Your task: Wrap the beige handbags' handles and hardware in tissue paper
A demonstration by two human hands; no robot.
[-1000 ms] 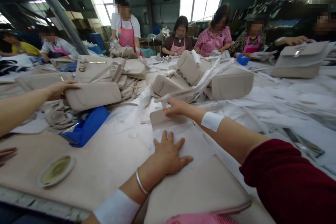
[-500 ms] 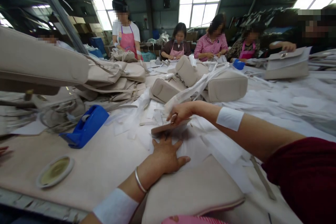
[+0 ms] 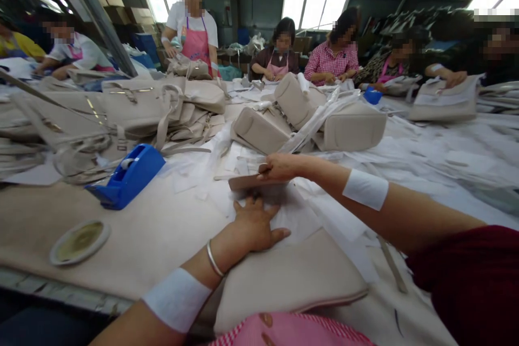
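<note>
A beige handbag (image 3: pixel 292 278) lies on the table right in front of me. Its brown-edged flap (image 3: pixel 247 182) is raised at the far side, with the fingers of my right hand (image 3: pixel 279 166) closed on it. My left hand (image 3: pixel 255 227) rests with fingers spread on white tissue paper (image 3: pixel 302 227) at the bag, its fingertips just below the flap. White bands wrap both forearms, and a silver bangle (image 3: pixel 214 258) circles my left wrist. The flap and the paper partly hide what lies under my left fingertips.
A blue tape dispenser (image 3: pixel 130 175) and a round tape roll (image 3: pixel 80 242) are on the left. Beige bags (image 3: pixel 352 128) stand ahead, and more bags (image 3: pixel 133 102) pile up at left. Loose white paper (image 3: pixel 446 173) covers the right. Several co-workers sit or stand across the table.
A large bag at the upper left and a hand at the left edge have gone from view. My right hand still grips the flap, my left stays spread. The view has shifted slightly.
</note>
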